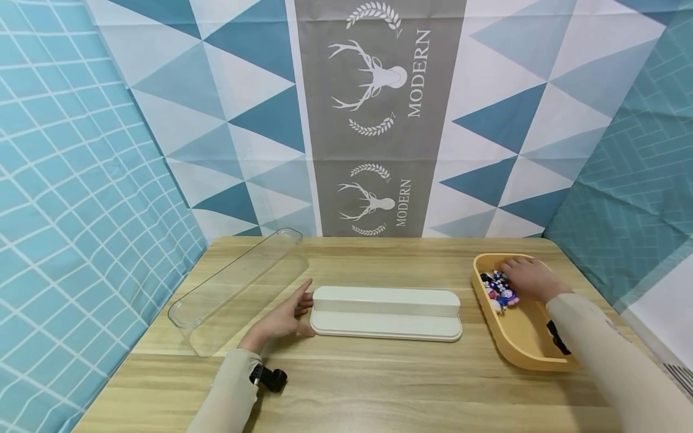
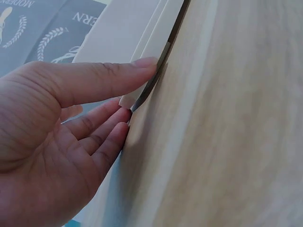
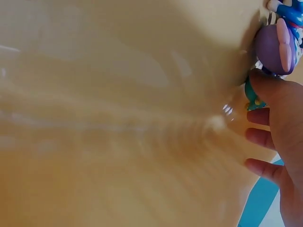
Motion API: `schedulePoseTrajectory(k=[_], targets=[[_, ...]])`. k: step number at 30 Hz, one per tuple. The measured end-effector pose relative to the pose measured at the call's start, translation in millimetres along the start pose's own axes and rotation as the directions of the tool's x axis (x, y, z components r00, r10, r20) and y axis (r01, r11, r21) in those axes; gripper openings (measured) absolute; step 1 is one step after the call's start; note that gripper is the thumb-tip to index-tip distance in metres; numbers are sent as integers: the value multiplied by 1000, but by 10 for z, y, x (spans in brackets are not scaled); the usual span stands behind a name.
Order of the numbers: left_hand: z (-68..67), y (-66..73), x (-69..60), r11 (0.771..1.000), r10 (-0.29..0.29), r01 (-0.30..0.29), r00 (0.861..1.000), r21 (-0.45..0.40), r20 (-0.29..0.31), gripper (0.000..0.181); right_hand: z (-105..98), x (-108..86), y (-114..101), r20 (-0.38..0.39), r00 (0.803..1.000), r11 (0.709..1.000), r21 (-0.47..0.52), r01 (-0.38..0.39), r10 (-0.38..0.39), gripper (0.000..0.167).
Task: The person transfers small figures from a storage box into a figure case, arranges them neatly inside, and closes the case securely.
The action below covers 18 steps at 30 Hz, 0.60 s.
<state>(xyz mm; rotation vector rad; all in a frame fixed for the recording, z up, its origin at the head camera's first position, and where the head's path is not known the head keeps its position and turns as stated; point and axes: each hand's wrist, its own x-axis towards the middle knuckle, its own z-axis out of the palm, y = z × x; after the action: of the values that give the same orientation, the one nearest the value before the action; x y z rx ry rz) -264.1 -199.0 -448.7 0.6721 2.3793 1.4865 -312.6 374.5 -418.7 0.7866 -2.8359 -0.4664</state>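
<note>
In the middle of the worktop (image 1: 379, 385), the white stand (image 1: 384, 325) is touched at its left end by the loose fingers of the left hand (image 1: 281, 316), perhaps to be steadied. The clear box (image 1: 243, 282) is set left, maybe for room. At far right, toys (image 1: 500, 291) are kept together by the orange tray (image 1: 500, 334); the right hand (image 1: 527, 278) is dipped in, but whether one is gripped cannot be told.

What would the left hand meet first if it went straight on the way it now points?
The left hand would probably meet the left end of the white base; its thumb seems to touch the edge, though depth is unclear.
</note>
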Motion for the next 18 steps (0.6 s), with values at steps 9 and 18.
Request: schedulePoseTrajectory(k=[9, 18], targets=[[-6, -21, 15, 1000, -23, 23, 1000, -5, -4, 119, 37, -6, 14, -28, 1000, 1000, 24, -3, 4, 19], [4, -11, 10, 999, -18, 18, 1000, -32, -6, 120, -78, -19, 22, 21, 997, 928, 365, -76, 74, 16]])
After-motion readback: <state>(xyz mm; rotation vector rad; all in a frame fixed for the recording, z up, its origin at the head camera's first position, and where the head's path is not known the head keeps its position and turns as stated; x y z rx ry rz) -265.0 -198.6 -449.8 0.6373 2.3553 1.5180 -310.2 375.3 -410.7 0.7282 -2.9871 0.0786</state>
